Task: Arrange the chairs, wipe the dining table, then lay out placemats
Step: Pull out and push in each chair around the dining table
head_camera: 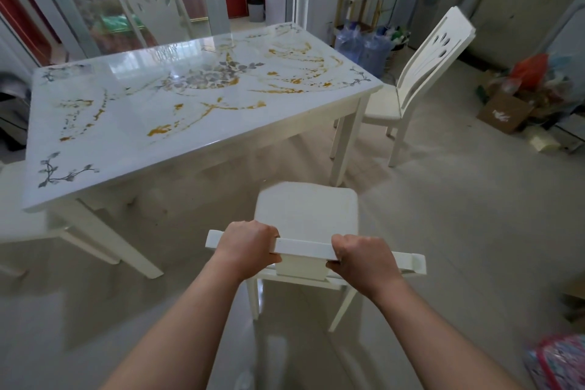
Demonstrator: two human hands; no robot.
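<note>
Grips the top rail [304, 248] of the near chair [305, 209] with both hands. Left hand [245, 247] curled round the rail toward its left end, right hand [361, 258] curled round it right of the middle, knuckles up, fingers wrapped over the front, a bare stretch of rail between the two. Holds the near chair out on the floor [459, 215] before the tabletop's [133, 142] near edge, toward the near-right corner, seat facing the tabletop and not tucked under it.

Across the white tabletop, grey flower prints at the centre and corners, and yellow-orange smears [161, 129] in arcs and blotches over much of the surface. At the right edge, a right chair [424, 73], seat partly under the corner, back turned outward. Beyond the far edge, a far chair [148, 3] against the glass door. Under the left edge, part of a left chair [19, 199], mostly cut off.

Past the far-right corner, blue water bottles [361, 44] below a small shelf [357, 0]. Well apart on the floor at the right, a cardboard box [503, 114] among bags.
</note>
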